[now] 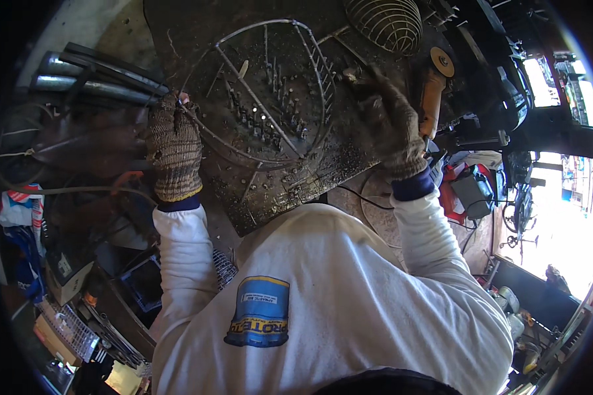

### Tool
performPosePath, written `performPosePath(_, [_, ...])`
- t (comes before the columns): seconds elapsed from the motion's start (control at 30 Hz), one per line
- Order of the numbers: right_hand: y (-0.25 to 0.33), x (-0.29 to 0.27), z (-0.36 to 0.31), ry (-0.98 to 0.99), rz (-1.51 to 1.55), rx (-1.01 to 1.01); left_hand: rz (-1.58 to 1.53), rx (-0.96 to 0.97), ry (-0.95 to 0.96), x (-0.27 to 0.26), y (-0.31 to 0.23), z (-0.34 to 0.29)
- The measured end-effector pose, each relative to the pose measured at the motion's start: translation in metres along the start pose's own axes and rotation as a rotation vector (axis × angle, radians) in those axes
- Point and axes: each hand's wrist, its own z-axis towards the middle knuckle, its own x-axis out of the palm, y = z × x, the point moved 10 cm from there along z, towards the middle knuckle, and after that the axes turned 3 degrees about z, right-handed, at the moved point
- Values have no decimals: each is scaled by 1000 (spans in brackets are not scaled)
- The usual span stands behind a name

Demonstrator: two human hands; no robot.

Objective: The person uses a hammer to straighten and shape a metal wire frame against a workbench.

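Note:
A round frame of welded metal rods (259,101) lies over the dark metal worktable (270,201), with a straight bar across it and short rungs along its right side. My left hand (176,148), in a worn knitted glove, is closed around the frame's left rim, a bare fingertip showing. To the right of the frame, above the table, my right hand (395,125) wears a similar glove. Motion smears its fingers, so whether they hold anything is unclear. Several short upright metal pegs (260,125) stand inside the frame's outline.
An angle grinder (431,99) lies right of my right hand. Behind it is a wire dome (392,26). Metal tubes (89,87) lie beyond my left hand. Small metal bits litter the table. A red and grey case (471,191) stands at lower right, near a dark cable.

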Motion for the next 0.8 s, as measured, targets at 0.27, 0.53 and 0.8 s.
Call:
performPosePath(0.27, [13, 80, -11, 147, -432, -52, -248, 13, 41, -4, 12, 12])
performPosePath(0.53, [52, 90, -19, 153, -924, 35, -683, 77, -39, -9, -1, 8])
performPosePath(0.8, [26, 53, 0, 144, -974, 23, 141, 119, 137, 17, -48, 13])
